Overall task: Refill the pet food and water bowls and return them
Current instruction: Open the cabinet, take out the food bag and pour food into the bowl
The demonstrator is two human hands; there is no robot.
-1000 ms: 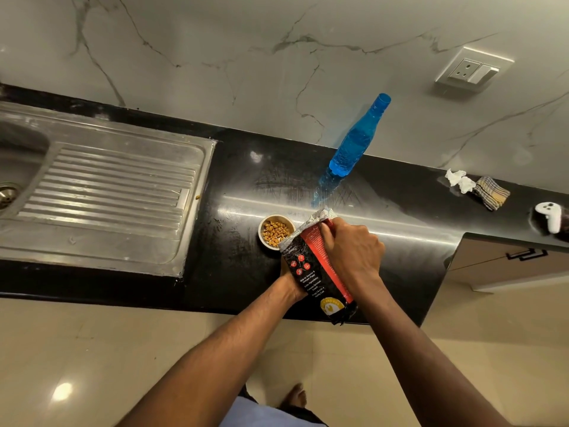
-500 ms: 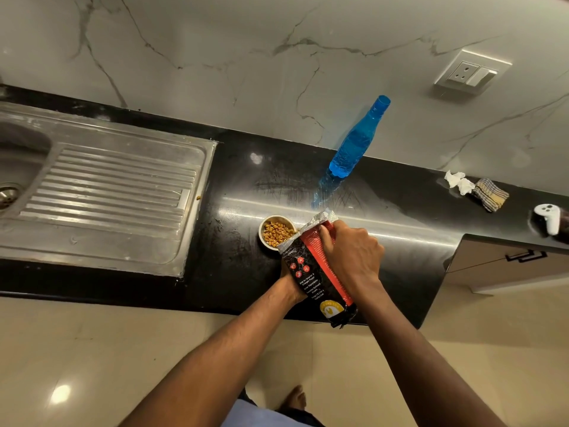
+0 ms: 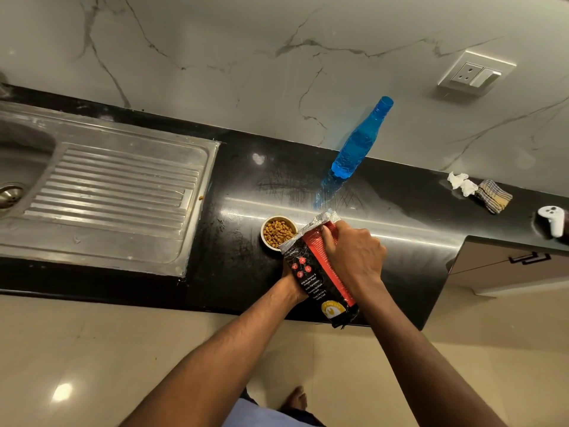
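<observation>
With the right hand (image 3: 354, 257) gripping the food bag (image 3: 320, 272) by its open top, left hand (image 3: 291, 280) fingers hidden behind it, kibble could spill past the brimming bowl (image 3: 278, 232) onto the worktop (image 3: 400, 241).

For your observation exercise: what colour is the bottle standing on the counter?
The bottle is translucent blue, cap included; the head view shows it.

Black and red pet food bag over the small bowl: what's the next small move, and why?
Probably tip the black and red foil food bag upright and set it aside: the small white bowl already looks full of brown kibble, and the blue plastic water bottle stands untouched.
</observation>
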